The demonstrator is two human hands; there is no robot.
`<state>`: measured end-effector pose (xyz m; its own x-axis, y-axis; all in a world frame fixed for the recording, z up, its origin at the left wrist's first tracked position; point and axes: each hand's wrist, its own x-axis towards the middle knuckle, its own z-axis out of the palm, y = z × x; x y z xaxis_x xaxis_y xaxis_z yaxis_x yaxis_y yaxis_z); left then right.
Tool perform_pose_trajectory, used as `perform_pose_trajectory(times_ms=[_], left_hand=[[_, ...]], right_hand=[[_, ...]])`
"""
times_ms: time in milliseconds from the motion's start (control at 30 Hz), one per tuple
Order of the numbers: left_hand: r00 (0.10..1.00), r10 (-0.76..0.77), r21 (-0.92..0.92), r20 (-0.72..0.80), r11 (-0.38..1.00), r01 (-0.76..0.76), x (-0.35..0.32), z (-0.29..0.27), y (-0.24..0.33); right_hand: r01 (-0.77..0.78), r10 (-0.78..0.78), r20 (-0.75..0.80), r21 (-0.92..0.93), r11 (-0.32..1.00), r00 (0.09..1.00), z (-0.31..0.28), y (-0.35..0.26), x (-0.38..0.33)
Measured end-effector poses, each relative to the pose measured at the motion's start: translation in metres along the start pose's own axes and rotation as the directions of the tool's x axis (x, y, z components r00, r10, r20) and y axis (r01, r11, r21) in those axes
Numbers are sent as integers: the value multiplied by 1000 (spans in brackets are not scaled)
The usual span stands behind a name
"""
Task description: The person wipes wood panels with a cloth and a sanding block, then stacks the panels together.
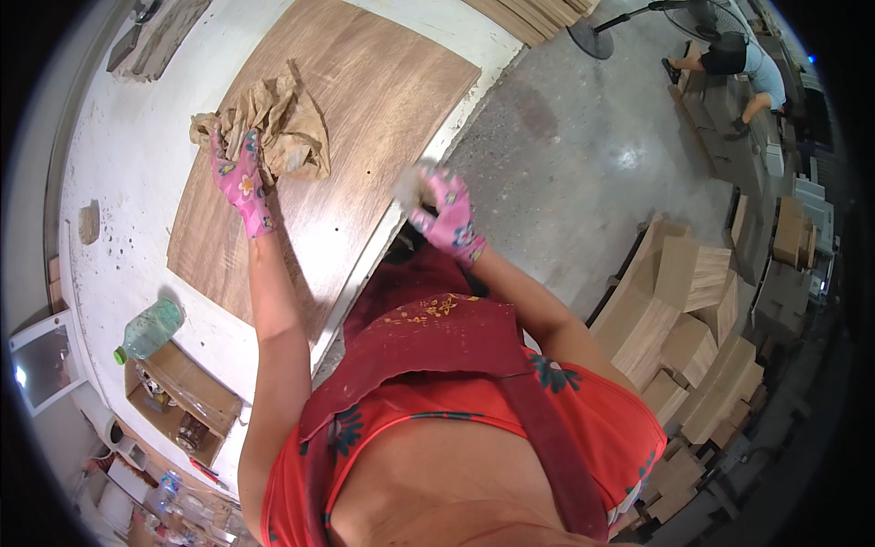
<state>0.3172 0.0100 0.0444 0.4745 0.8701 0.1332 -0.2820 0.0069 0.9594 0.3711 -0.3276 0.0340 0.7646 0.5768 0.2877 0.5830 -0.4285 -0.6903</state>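
The left grip [241, 187] pinches brown cloth [293, 123], bunched toward one o'clock. The right grip [448, 214] clasps a blurred pale wad [408, 187], ten o'clock.

- From my remote seat I see the white bench [118, 187], my landmark.
- A green-capped clear bottle [153, 328], near the bench's left side.
- An open cardboard box [196, 390], at the bench's near end.
- A small tan block [88, 223], by the bench's left edge.
- A black fan [700, 18], right of the bench's far end.
- Stacked wood-grain pieces [670, 314], well right of the bench.
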Motion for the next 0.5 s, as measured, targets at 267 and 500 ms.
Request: perform_pose_trajectory(times_ms=[267,500], left_hand=[[999,22,257,-23,966,-16,4,-15,-9],[999,6,255,-50,967,7,-4,5,8]], right_hand=[[-155,148,-68,-122,980,987,-54,91,104],[-13,-21,-241,-137,990,970,-54,143,139]])
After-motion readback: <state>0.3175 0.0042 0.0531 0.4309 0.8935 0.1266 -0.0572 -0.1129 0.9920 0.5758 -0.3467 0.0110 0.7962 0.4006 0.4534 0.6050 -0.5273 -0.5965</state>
